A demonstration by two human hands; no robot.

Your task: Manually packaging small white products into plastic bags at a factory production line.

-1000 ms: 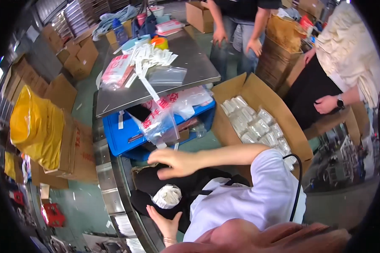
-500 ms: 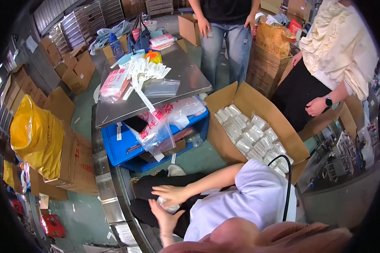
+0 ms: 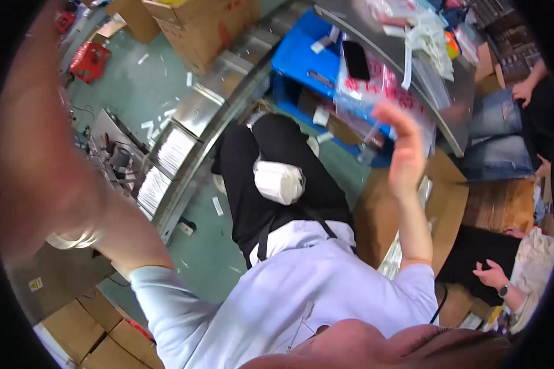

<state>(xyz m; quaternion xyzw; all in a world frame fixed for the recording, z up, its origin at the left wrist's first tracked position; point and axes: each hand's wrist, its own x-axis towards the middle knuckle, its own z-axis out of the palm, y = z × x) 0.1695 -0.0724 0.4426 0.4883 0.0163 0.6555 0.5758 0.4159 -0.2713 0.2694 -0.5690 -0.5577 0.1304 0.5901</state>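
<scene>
A white bundle (image 3: 278, 181), seemingly in clear wrap, lies across my lap on my black trousers, with no hand on it. My left hand (image 3: 46, 166) is raised at the far left, close to the camera and smeared by motion, so its fingers cannot be read. A bracelet shows at its wrist. My right hand (image 3: 407, 154) is lifted on the other side, fingers extended and slightly curved, with nothing in them. Behind it are the blue bin (image 3: 311, 52) and clear bags with red print (image 3: 375, 92). A black phone (image 3: 356, 60) rests on the bags.
A metal conveyor rail (image 3: 197, 111) with stacks of white strips (image 3: 173, 150) runs along my left. The grey metal table (image 3: 455, 129) and an open carton (image 3: 375, 206) stand to my right. Two other people are at the right edge. A red stool (image 3: 90, 61) sits far left.
Both hands have left the white bundle and risen apart, leaving it on my lap. The view has swung round, moving the table and the people to the right.
</scene>
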